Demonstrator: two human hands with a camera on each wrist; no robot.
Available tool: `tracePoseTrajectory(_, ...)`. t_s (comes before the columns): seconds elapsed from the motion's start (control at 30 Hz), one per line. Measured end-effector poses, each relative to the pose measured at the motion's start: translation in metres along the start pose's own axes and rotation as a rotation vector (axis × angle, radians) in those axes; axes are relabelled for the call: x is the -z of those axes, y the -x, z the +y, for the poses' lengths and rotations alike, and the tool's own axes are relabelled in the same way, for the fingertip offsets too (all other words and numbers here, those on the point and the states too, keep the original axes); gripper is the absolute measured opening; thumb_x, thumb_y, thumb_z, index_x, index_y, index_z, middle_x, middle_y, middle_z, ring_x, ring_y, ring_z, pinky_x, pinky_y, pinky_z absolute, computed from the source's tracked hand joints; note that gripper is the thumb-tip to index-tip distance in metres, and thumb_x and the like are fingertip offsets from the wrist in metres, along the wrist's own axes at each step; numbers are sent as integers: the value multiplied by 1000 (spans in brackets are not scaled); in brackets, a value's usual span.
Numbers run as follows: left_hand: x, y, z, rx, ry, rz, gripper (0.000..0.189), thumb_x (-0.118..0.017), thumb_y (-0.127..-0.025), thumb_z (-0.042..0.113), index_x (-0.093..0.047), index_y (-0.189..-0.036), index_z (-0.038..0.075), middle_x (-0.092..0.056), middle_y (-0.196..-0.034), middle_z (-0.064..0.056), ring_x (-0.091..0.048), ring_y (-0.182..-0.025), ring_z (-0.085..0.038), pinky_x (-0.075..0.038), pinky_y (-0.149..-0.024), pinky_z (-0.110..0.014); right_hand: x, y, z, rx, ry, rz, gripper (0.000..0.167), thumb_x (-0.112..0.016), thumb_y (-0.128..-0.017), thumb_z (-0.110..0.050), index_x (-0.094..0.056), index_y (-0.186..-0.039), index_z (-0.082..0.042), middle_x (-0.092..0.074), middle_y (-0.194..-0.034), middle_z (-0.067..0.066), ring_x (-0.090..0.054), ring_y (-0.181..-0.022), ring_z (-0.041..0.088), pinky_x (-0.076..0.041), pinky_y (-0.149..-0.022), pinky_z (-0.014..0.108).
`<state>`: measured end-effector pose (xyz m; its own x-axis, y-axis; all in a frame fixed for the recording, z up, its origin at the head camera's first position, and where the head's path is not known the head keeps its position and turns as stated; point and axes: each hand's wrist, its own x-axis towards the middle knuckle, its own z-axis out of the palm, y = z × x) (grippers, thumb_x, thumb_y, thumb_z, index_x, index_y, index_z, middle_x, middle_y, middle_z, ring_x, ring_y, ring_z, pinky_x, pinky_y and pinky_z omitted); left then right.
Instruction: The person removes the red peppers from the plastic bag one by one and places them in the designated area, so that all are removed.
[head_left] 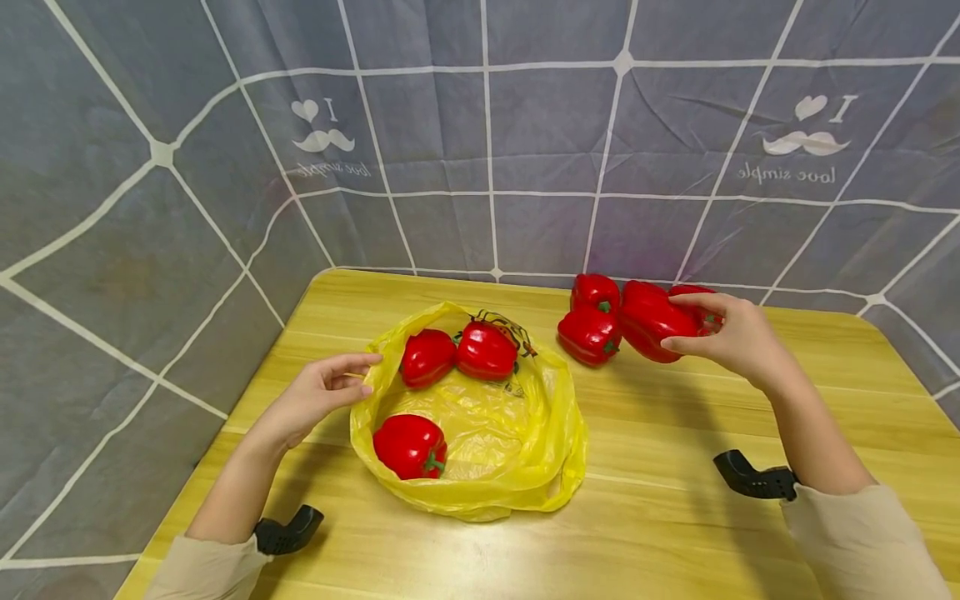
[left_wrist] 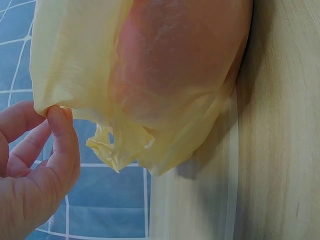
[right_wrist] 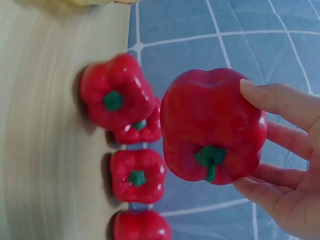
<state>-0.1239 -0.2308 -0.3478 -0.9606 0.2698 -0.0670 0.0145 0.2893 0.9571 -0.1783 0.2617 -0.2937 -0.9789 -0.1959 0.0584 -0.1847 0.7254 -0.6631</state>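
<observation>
Above the table (head_left: 637, 500), the right hand (head_left: 738, 340) grips a red pepper (head_left: 649, 321)

Got a plastic bag (head_left: 487, 496) on a table (head_left: 645, 508), with two peppers (head_left: 486, 352) in the back of it and one lone pepper (head_left: 408, 447) in its front left. Also got the left hand (head_left: 318, 390) on the bag's left rim, the right hand (head_left: 738, 337) around a held pepper (head_left: 649, 323) right of the bag, four loose peppers (head_left: 590, 335) right-rear of it, and a curtain (head_left: 547, 237) behind it and to its left.
</observation>
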Motion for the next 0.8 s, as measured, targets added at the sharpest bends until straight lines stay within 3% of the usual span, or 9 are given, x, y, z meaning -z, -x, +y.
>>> tracePoseTrajectory(0.23, 0, -1, -3, -4, 2, 2, 46, -61, -87, 1, -46, -129, -12, -56, -113, -11, -57, -87, -10, -49, -77, -20, 3, 6, 12, -77, -18, -41, 64, -74, -81, -28, -49, -132, 2, -39, -134, 31, -48, -108, 53, -51, -79, 48)
tracePoseTrajectory(0.47, -1, 0, -4, -36, 25, -1, 44, -63, -86, 2, -49, -127, -10, -58, -106, 0, -57, -85, -11, -50, -74, -20, -1, 9, 22, -103, 9, -47, 66, -74, -80, -31, -49, -132, 3, -40, -130, 34, -48, -106, 55, -52, -75, 48)
tracePoseTrajectory(0.8, -1, 0, 0, -9, 23, -10, 46, -59, -88, -1, -44, -130, -13, -53, -117, -22, -56, -86, -10, -49, -75, -20, -10, 11, 30, -95, 41, -23, 64, -74, -79, -29, -51, -128, 5, -46, -124, 34, -52, -101, 52, -53, -71, 44)
